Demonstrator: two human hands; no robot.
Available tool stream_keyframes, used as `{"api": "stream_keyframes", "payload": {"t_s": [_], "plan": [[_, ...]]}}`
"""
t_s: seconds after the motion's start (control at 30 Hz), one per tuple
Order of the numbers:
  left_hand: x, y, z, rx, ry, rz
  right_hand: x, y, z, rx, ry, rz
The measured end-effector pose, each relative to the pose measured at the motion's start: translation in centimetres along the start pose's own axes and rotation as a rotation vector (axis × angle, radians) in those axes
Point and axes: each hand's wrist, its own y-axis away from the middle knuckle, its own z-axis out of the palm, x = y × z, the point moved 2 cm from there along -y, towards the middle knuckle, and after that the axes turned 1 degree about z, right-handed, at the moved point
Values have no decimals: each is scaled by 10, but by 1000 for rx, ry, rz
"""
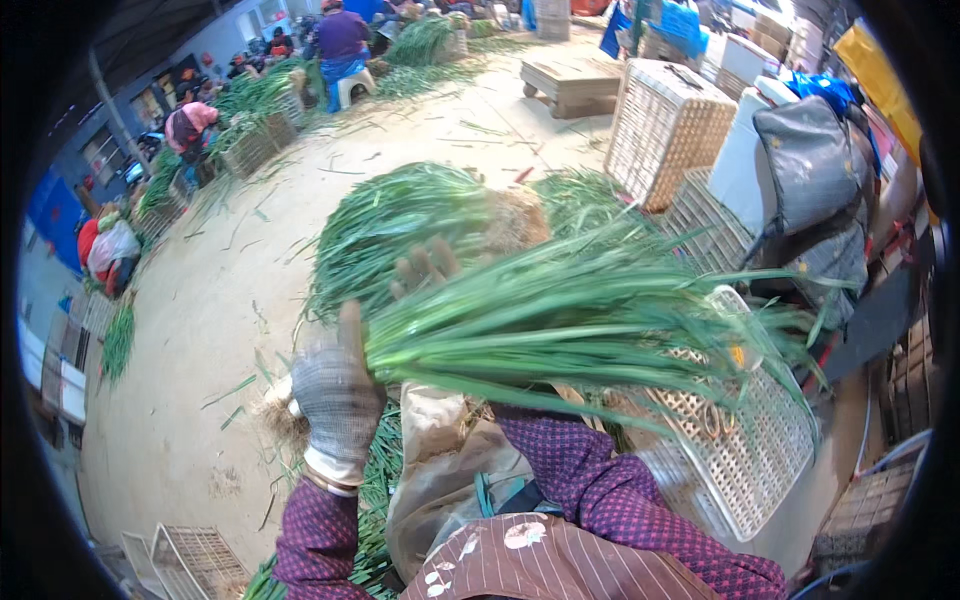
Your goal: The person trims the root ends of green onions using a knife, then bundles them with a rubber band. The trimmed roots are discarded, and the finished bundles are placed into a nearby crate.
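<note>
A large bunch of long green leafy stalks (540, 322) lies across my front, its leaves fanning to the right. My left hand (339, 401), in a grey knit glove with the fingertips bare, grips the bunch near its lower end. White bulbs with roots (285, 409) show beside that glove. Behind the stalks, my right hand (426, 268) is blurred; only some fingers show, spread apart, and the bunch hides the rest. Beyond them a second green bunch (405, 217) lies on the floor, with its roots (517, 217) to the right.
A white perforated plastic crate (757, 450) with scissors (716, 418) on it stands at my right. Further off are an upright white basket (675, 124), a wooden dolly (574, 79) and a dark bag (810, 165). Several people sit among green piles at the upper left. An empty-looking crate (195, 555) is at lower left.
</note>
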Motion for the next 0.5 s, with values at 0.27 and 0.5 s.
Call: {"api": "stream_keyframes", "payload": {"t_s": [0.27,0.5], "plan": [[-23,145,81,-407,376,-81,-79,143,-83,470,-20,85],[9,108,81,-888,718,160,-136,202,-88,638,43,104]]}}
